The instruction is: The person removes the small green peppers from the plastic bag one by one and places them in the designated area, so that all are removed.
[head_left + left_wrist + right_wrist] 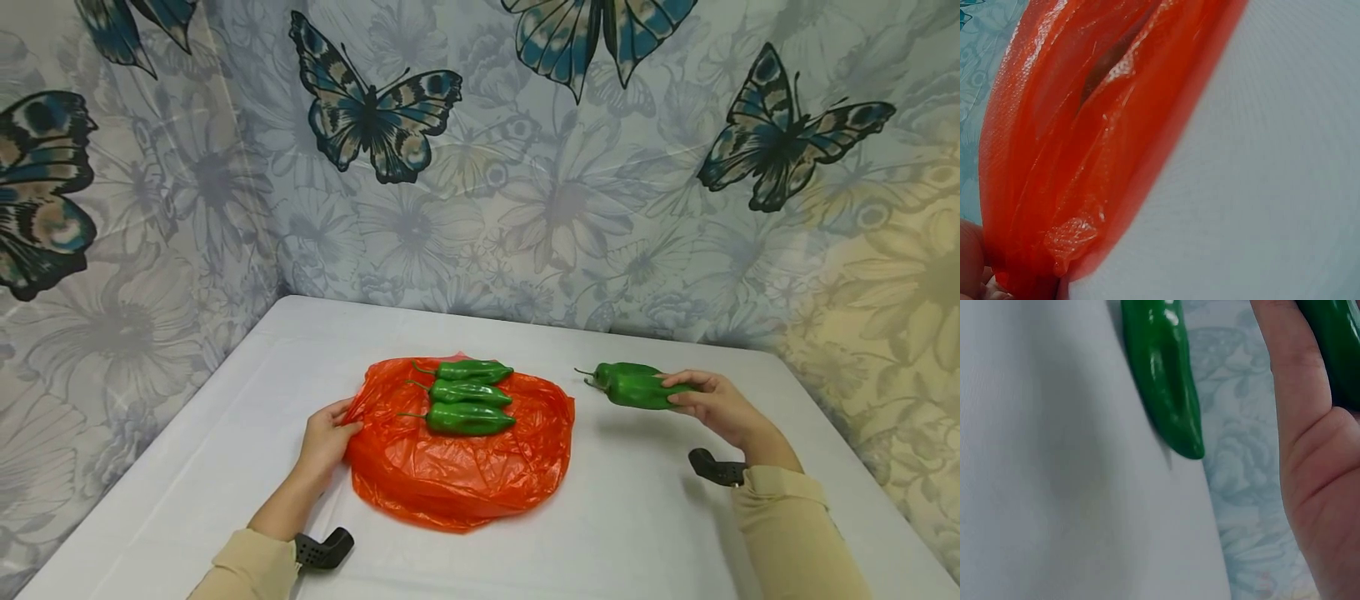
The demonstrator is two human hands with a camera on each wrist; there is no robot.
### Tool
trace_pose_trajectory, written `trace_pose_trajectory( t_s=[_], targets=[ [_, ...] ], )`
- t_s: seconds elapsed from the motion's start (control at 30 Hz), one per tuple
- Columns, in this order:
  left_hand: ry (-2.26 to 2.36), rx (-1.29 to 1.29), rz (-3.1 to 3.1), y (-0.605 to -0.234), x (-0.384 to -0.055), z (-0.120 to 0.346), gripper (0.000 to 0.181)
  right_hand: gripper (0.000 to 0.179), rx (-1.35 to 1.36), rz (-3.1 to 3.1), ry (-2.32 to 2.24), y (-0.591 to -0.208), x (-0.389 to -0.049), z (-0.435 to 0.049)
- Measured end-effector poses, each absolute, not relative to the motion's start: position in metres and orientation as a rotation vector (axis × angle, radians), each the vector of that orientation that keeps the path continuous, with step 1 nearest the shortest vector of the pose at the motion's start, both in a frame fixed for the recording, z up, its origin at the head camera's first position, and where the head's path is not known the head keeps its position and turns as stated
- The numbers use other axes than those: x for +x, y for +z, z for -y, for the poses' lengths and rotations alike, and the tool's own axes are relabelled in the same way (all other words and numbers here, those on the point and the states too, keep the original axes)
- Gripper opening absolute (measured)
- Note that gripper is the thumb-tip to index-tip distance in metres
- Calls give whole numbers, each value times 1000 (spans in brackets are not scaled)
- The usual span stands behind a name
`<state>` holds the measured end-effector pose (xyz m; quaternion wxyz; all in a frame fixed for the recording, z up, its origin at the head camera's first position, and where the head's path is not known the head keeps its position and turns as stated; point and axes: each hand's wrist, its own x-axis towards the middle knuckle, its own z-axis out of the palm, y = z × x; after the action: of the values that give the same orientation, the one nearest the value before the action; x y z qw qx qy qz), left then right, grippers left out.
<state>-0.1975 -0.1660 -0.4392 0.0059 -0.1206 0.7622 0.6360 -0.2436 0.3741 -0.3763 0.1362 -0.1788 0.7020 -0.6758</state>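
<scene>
A long green chili pepper [633, 392] is above the white table [637, 517], between two and three o'clock from the red-orange plastic bag [465, 475]. Its long axis runs nine to three, the thin stem toward nine; the skin is glossy, smooth and deep green. The right hand [720, 408] grips its three-o'clock end between thumb and fingers. A second pepper [628, 367] shows just beyond, near twelve. On the bag, three peppers [471, 419] lie side by side, stems toward nine. The left hand [327, 433] pinches the bag's edge between nine and ten.
</scene>
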Motion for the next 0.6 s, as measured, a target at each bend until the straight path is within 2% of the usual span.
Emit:
trace_pose_trajectory(
  t_s=[0.6],
  targets=[
    [1996, -376, -2394, -440, -197, 165, 43, 32, -439, -2013, -1846, -404, -256, -385]
  ],
)
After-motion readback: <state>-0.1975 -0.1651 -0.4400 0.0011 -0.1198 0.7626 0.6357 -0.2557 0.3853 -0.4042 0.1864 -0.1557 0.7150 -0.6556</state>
